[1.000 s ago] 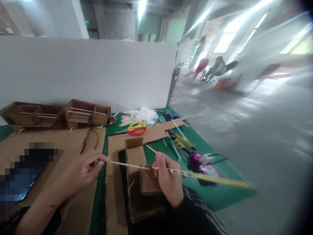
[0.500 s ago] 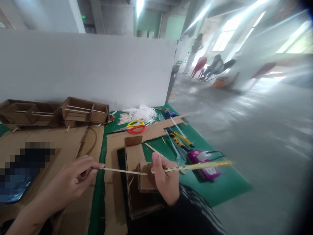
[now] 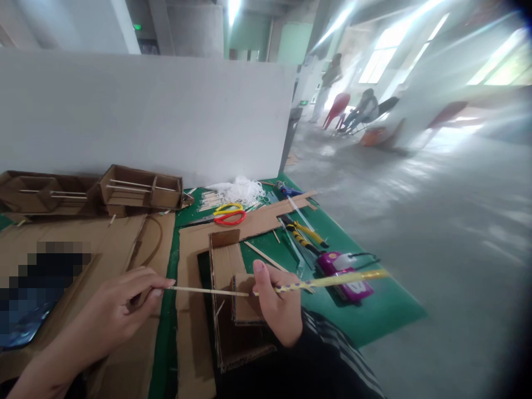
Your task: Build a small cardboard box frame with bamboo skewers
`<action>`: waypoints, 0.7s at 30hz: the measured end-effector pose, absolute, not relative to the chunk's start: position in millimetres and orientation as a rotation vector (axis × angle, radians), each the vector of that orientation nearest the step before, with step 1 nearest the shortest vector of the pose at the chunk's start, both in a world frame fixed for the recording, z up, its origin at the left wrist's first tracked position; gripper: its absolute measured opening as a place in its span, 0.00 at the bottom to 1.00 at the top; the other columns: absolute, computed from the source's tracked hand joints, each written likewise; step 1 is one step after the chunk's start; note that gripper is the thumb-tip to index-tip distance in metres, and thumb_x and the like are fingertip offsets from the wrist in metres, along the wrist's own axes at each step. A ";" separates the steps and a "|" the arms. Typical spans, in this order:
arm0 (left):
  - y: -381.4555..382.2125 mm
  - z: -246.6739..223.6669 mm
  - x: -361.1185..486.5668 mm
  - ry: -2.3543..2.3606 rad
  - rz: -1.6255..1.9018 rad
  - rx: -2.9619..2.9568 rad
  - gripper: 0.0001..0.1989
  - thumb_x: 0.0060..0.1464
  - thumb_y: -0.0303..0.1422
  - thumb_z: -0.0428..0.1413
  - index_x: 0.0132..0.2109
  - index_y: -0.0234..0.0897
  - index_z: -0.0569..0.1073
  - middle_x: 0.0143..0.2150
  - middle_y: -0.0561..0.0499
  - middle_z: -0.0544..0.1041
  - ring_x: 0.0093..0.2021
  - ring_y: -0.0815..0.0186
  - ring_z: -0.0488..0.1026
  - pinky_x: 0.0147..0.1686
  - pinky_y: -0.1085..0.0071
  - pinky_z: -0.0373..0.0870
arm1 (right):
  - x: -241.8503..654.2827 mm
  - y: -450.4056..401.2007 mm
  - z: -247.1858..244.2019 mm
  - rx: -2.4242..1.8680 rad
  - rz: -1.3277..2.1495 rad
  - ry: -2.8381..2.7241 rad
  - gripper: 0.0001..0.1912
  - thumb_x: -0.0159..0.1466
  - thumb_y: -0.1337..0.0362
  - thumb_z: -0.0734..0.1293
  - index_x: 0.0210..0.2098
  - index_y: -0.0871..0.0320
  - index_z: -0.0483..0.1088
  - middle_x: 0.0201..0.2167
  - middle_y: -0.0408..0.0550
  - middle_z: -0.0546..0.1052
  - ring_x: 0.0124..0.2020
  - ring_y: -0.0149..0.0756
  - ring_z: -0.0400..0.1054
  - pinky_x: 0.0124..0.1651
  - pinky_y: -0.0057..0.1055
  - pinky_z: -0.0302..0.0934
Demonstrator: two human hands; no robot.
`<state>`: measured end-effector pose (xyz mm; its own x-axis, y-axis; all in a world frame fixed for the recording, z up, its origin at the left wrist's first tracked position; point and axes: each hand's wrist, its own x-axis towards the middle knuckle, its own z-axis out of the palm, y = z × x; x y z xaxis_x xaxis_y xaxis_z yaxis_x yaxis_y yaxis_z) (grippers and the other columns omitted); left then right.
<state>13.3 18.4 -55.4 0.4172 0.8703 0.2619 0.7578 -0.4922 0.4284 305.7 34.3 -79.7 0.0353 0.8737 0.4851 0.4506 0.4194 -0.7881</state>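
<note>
Left hand (image 3: 128, 302): pinches the stick's left end between thumb and forefinger.
Right hand (image 3: 280, 305): closes round the yellow rod (image 3: 320, 282), its thumb uppermost; whether the rod is a pencil or a straw we cannot tell.
Stick (image 3: 208, 290): hangs almost level over the near box (image 3: 226, 257), its right end at the rod's tip; whether the two touch we cannot tell.
Lining up: we judge the step to be setting stick and rod end to end, so we would keep both in one line and move only one hand.
Grip: our left hand has just one end of a thin stick, so the free end may sway; pinching further right should steady it, lightly enough not to snap it.
Near box: open cardboard; a smaller block (image 3: 246, 311) stands within, partly behind our right hand.
Right far box (image 3: 166, 198): a divider splits it, and thin sticks span the larger left compartment.
Left far box (image 3: 89, 208): also open and divided, with thin sticks lying across.
Counter (image 3: 386, 321): green, carrying all three boxes; scissors (image 3: 230, 219) lie beyond the near box.
</note>
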 end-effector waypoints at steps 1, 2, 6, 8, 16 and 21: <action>18.5 -54.9 13.5 1.427 0.669 2.435 0.09 0.63 0.38 0.52 0.44 0.44 0.76 0.40 0.55 0.80 0.40 0.68 0.77 0.40 0.79 0.69 | 305.8 34.3 -79.8 -1.202 0.482 -1.599 0.26 0.71 0.60 0.58 0.16 0.59 0.58 0.13 0.39 0.61 0.17 0.26 0.55 0.25 0.29 0.46; 18.7 -54.5 13.8 1.429 0.666 2.439 0.09 0.63 0.38 0.52 0.44 0.44 0.76 0.40 0.55 0.80 0.39 0.68 0.77 0.40 0.79 0.69 | 305.8 34.3 -79.8 -1.207 0.476 -1.604 0.26 0.71 0.60 0.58 0.16 0.59 0.58 0.13 0.39 0.61 0.17 0.25 0.55 0.25 0.29 0.46; 19.2 -52.6 14.9 1.436 0.679 2.448 0.10 0.62 0.38 0.52 0.44 0.43 0.77 0.40 0.53 0.81 0.39 0.67 0.78 0.38 0.79 0.70 | 305.3 34.6 -79.5 -1.219 0.463 -1.618 0.25 0.70 0.61 0.58 0.17 0.58 0.57 0.14 0.39 0.62 0.18 0.26 0.55 0.25 0.30 0.45; 19.1 -51.6 15.1 1.437 0.677 2.444 0.11 0.62 0.38 0.52 0.44 0.43 0.77 0.40 0.53 0.81 0.39 0.67 0.78 0.38 0.78 0.71 | 305.1 34.7 -79.0 -1.227 0.456 -1.630 0.25 0.70 0.60 0.58 0.17 0.58 0.56 0.14 0.39 0.61 0.18 0.26 0.54 0.25 0.30 0.45; 17.7 -50.4 14.2 1.439 0.678 2.442 0.10 0.62 0.38 0.52 0.44 0.43 0.77 0.40 0.53 0.81 0.39 0.67 0.78 0.38 0.79 0.71 | 304.9 34.0 -77.7 -1.247 0.437 -1.632 0.25 0.70 0.60 0.59 0.17 0.57 0.55 0.13 0.39 0.62 0.18 0.26 0.54 0.25 0.29 0.46; 15.3 -49.0 15.3 1.421 0.717 2.467 0.09 0.62 0.37 0.53 0.44 0.44 0.77 0.39 0.56 0.81 0.39 0.70 0.78 0.39 0.81 0.70 | 304.9 35.0 -78.4 -1.251 0.421 -1.641 0.25 0.70 0.60 0.59 0.17 0.58 0.58 0.13 0.40 0.64 0.18 0.26 0.55 0.25 0.29 0.47</action>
<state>15.3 15.3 -49.0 0.4182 0.8548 0.3072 0.7552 -0.5152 0.4053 304.9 35.0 -78.4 0.0232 0.8709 0.4910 0.5272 0.4066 -0.7462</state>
